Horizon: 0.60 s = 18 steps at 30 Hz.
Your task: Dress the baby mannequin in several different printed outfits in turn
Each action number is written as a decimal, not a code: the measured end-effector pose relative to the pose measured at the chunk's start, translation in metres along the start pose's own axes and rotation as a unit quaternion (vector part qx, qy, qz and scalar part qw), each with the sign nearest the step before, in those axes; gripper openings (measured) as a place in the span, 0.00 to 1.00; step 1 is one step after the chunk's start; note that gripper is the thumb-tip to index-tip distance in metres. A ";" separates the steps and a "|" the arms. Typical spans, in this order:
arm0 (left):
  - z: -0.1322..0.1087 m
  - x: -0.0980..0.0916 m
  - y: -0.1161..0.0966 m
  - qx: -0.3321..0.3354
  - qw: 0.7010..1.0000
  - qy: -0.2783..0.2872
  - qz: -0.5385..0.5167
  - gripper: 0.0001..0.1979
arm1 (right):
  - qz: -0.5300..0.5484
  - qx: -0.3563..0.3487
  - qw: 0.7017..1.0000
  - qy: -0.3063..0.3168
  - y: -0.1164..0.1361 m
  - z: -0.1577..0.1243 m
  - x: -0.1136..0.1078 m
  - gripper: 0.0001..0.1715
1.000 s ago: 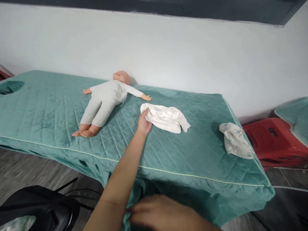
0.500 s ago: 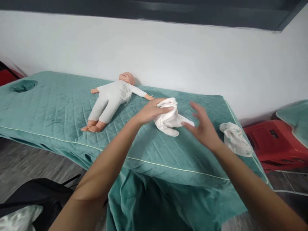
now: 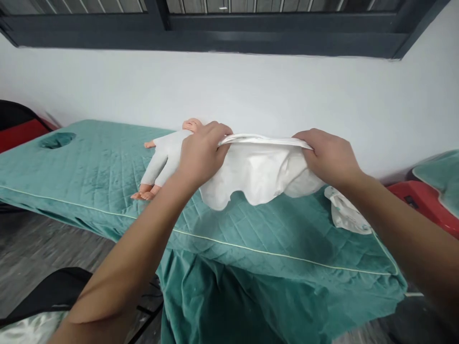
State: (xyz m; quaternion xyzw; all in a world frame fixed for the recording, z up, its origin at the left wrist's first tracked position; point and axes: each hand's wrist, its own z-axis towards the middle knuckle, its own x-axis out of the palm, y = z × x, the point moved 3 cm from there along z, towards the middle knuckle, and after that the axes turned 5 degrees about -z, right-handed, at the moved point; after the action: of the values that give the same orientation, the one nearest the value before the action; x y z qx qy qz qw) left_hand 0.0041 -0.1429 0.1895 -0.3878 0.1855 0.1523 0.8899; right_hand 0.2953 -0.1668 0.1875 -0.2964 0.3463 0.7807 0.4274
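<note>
A white baby garment (image 3: 261, 172) is stretched sideways above the bed, its upper edge pulled taut and its wavy lower part hanging loose. My left hand (image 3: 206, 153) grips the edge at one end, fingers closed over the cloth. At the other end my right hand (image 3: 330, 155) pinches the same edge. Behind and left of my left hand, a baby doll (image 3: 163, 155) in pale clothing lies on its back; one arm and part of its body are hidden. Below lies the green quilted bed cover (image 3: 265, 239).
A crumpled white cloth with a green print (image 3: 347, 215) lies near the bed's right end. Beyond it stands a red plastic stool or chair (image 3: 426, 200). The bed has a face hole (image 3: 57, 140) at left. A wall with a dark window frame (image 3: 279, 43) rises behind.
The garment was bunched in my left hand on the bed, with my right hand open beside it. Now both hands hold it raised and spread wide. The view has tilted up.
</note>
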 end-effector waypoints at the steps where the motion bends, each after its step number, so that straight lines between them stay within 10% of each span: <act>1: -0.005 0.001 0.005 0.005 0.999 -0.017 0.033 0.06 | -0.015 0.001 1.000 -0.007 -0.004 -0.006 -0.005 0.20; 8: -0.026 0.009 0.029 -0.016 0.991 -0.060 0.115 0.07 | -0.050 0.072 0.996 -0.013 -0.028 -0.041 -0.037 0.22; 12: -0.017 0.012 0.023 -0.090 0.973 0.039 0.211 0.12 | -0.051 0.210 0.976 0.011 -0.049 -0.044 -0.043 0.18; 18: -0.014 0.046 0.049 -0.161 0.902 0.149 0.372 0.19 | -0.191 0.151 0.960 0.135 -0.060 -0.050 0.029 0.24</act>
State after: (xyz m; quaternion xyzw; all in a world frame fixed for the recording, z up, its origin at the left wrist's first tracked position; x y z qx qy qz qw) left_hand 0.0214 -0.1154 0.1294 -0.4466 0.4200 0.4407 0.6557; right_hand 0.3427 -0.1689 0.1187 -0.3919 0.4517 0.5759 0.5574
